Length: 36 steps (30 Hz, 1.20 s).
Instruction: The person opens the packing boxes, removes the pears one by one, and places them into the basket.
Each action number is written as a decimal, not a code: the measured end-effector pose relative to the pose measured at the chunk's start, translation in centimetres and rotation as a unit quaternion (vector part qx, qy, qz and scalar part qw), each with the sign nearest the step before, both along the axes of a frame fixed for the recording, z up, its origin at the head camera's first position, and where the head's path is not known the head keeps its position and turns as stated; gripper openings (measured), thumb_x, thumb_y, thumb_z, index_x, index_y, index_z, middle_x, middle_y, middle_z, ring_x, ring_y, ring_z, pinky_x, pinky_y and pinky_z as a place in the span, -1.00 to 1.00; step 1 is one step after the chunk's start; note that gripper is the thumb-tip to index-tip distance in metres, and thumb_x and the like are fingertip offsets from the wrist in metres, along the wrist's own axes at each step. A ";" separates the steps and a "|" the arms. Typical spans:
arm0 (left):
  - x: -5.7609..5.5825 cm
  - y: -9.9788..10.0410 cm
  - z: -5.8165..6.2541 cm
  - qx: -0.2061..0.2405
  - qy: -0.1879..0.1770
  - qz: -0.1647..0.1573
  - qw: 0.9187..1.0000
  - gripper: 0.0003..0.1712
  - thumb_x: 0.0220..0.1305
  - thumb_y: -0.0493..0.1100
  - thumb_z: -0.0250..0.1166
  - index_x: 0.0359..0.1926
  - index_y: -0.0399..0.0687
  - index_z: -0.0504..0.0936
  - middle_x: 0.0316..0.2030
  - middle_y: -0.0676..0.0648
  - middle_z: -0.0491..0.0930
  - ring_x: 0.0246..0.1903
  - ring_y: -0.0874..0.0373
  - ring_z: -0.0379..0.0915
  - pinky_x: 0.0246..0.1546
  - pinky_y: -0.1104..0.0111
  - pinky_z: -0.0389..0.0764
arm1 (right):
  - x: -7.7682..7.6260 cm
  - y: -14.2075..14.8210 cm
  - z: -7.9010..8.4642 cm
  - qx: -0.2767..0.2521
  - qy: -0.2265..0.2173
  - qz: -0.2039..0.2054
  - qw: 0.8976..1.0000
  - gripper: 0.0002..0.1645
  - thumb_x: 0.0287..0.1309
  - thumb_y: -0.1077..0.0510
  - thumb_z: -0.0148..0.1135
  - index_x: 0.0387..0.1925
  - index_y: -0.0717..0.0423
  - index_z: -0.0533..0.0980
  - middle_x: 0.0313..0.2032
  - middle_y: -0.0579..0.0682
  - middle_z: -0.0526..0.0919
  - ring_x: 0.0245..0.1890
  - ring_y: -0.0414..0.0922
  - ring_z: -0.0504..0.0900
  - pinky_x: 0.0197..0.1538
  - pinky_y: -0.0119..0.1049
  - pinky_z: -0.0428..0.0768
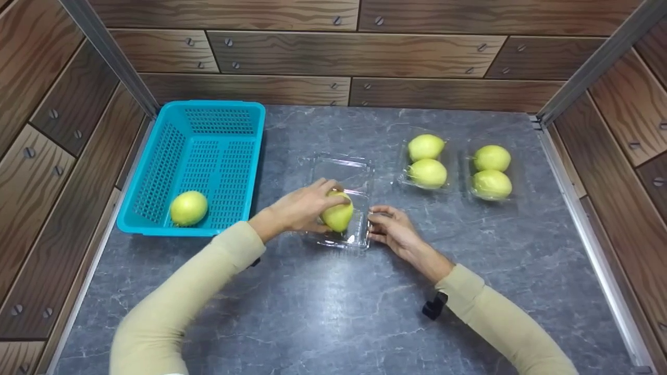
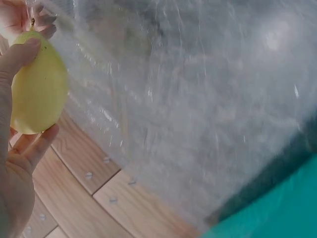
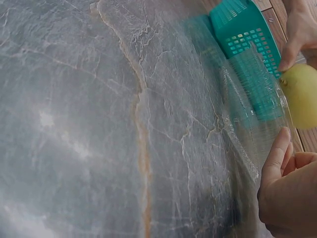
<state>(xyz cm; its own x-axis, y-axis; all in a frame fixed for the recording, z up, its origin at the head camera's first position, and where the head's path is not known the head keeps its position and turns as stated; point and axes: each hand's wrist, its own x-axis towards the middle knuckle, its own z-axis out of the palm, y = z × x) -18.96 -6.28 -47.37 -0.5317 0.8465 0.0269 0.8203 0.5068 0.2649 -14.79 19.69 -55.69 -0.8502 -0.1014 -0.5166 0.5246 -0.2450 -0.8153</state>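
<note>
A yellow-green pear [image 1: 337, 212] is gripped by my left hand [image 1: 307, 205], thumb on one side and fingers on the other. It is over the near half of an opened clear plastic clamshell box [image 1: 359, 229], whose lid [image 1: 341, 169] lies folded back away from me. In the left wrist view the held pear [image 2: 39, 87] shows a short brown stem. At the box's right wall, my right hand [image 1: 398, 232] touches the plastic with extended fingers. The right wrist view has that hand [image 3: 290, 188] beside the clear wall [image 3: 247, 89].
A turquoise perforated basket [image 1: 258, 156] stands at the left with one pear [image 1: 188, 208] inside. To the right are two clear boxes, one holding two pears [image 1: 427, 173], the other two more pears [image 1: 491, 185]. Wood-patterned walls [image 1: 292, 52] enclose the grey marbled table [image 1: 312, 312].
</note>
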 end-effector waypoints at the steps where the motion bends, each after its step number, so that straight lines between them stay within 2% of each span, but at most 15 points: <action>1: 0.0 -0.3 0.4 -0.003 0.004 -0.002 1.000 -0.16 0.07 -0.07 0.65 0.37 0.06 0.51 0.36 -0.24 0.44 0.31 -0.18 0.47 0.26 -0.01 0.70 | 0.0 0.0 0.0 0.000 0.000 0.000 1.000 -0.78 0.39 0.37 0.19 -0.02 0.09 0.46 -0.40 -0.13 0.59 -0.47 -0.23 0.62 -0.29 -0.37 0.77; 7: -0.4 -2.2 2.6 0.001 0.027 0.013 1.000 -0.18 0.07 0.01 0.65 0.34 0.07 0.54 0.33 -0.25 0.48 0.28 -0.23 0.52 0.17 -0.05 0.75 | 0.0 0.0 0.0 -0.002 0.005 0.001 1.000 -0.76 0.38 0.38 0.20 0.01 0.13 0.45 -0.38 -0.12 0.59 -0.45 -0.21 0.62 -0.27 -0.35 0.77; 12: -0.6 -4.2 3.9 0.006 0.033 0.045 0.998 -0.20 0.07 0.00 0.66 0.33 0.06 0.57 0.34 -0.25 0.48 0.28 -0.22 0.49 0.17 -0.05 0.75 | 0.1 0.0 0.0 -0.001 0.007 0.001 1.000 -0.76 0.38 0.38 0.20 -0.01 0.10 0.46 -0.39 -0.13 0.59 -0.45 -0.21 0.63 -0.28 -0.36 0.77; 19: -0.4 -7.7 5.2 0.023 0.039 0.102 0.994 -0.21 0.03 -0.02 0.68 0.30 0.02 0.60 0.32 -0.27 0.49 0.27 -0.23 0.47 0.22 -0.09 0.71 | 0.1 0.0 0.0 0.000 0.008 0.000 1.000 -0.77 0.37 0.38 0.21 -0.02 0.10 0.47 -0.38 -0.13 0.58 -0.46 -0.21 0.63 -0.27 -0.35 0.78; 26: -0.6 -11.6 5.6 0.045 0.037 0.167 0.984 -0.19 0.01 -0.12 0.69 0.30 -0.01 0.57 0.33 -0.29 0.45 0.31 -0.27 0.43 0.22 -0.15 0.69 | 0.0 0.0 -0.1 0.003 0.011 0.005 1.000 -0.74 0.38 0.38 0.19 0.04 0.15 0.43 -0.39 -0.13 0.60 -0.45 -0.22 0.62 -0.30 -0.38 0.75; 36: -1.1 -16.8 5.2 0.072 0.060 0.230 0.969 -0.19 0.01 -0.16 0.68 0.31 -0.10 0.57 0.30 -0.35 0.44 0.28 -0.36 0.42 0.14 -0.22 0.67 | 0.0 0.0 -0.2 0.003 0.001 -0.003 1.000 -0.75 0.36 0.38 0.22 0.00 0.12 0.46 -0.37 -0.11 0.60 -0.44 -0.20 0.62 -0.29 -0.37 0.76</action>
